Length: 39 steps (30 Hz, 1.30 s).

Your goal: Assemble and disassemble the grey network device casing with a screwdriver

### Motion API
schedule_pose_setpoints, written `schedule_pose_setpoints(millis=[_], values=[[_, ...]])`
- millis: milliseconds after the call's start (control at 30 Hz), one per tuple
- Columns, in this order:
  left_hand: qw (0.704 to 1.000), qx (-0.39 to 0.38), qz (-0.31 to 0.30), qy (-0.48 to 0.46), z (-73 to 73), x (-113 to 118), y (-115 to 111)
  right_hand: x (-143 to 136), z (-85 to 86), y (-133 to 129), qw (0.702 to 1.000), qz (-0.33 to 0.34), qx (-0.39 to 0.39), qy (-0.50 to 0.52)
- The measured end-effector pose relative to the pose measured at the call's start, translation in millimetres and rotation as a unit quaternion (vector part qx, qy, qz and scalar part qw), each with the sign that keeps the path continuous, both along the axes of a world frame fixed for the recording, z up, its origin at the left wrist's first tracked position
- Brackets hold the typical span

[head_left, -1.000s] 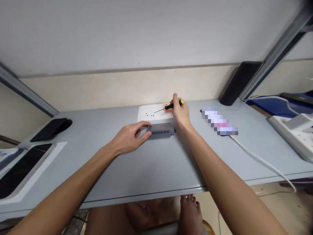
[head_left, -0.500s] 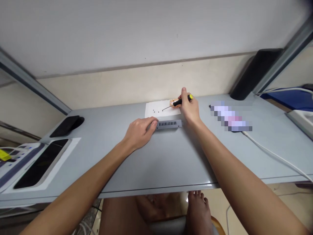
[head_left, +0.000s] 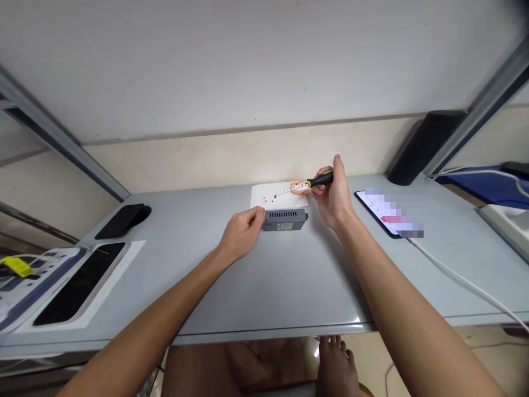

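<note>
Grey box [head_left: 285, 220], bench [head_left: 268, 286] ctr nr rear edge: now tipped, label face exposed, i.e. likely accessible. L hand [head_left: 242, 234] pinches its L end; R hand [head_left: 333, 198] closed round screwdriver [head_left: 321, 179], tip over white sheet [head_left: 258, 193].

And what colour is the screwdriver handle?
The screwdriver handle is black with some yellow; the head view shows it best.

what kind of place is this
Probably a desk in a home or dorm room, though the room itself is mostly out of view. Signs: a grey desk against a wall, a phone with a white cable attached, and a bare foot below.
</note>
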<state>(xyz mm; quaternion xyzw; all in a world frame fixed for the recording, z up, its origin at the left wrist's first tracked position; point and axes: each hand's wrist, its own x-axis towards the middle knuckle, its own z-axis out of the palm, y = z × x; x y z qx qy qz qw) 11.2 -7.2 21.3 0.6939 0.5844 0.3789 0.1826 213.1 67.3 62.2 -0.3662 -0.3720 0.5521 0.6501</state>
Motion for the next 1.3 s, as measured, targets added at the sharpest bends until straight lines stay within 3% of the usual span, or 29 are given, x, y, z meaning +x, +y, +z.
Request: schedule_pose_setpoints(millis=[133,333,500,633,800,967,1067,1300], values=[[0.996,-0.013,0.006,-0.086,0.1,2,6,-5,-1.9,-2,0.999,0.028,-0.007,-0.028],[0.993,-0.021,-0.006,-0.119,-2.9,-1,9,-10,-6.5,-3,0.997,0.035,-0.021,-0.061],[0.980,-0.037,-0.088,-0.172,-2.7,-7,7,-13,-7.9,-5,0.997,0.039,-0.028,-0.069],[0.976,-0.023,-0.116,-0.181,-2.3,-12,7,-15,-14.2,-4,0.996,0.046,-0.030,-0.065],[0.979,0.021,-0.122,-0.160,-3.2,-13,5,-15,-20.8,-1,0.997,0.051,-0.019,-0.056],[0.972,0.213,-0.080,-0.061,-2.5,-14,0,-15,-24.5,2,0.997,0.050,-0.028,-0.056],[0.957,0.282,-0.074,0.014,-1.4,-16,-1,-15,-25.8,3,0.997,0.051,-0.031,-0.049],[0.960,0.262,-0.053,0.077,-3.1,-21,2,-16,-20.7,2,0.995,0.051,-0.044,-0.073]])
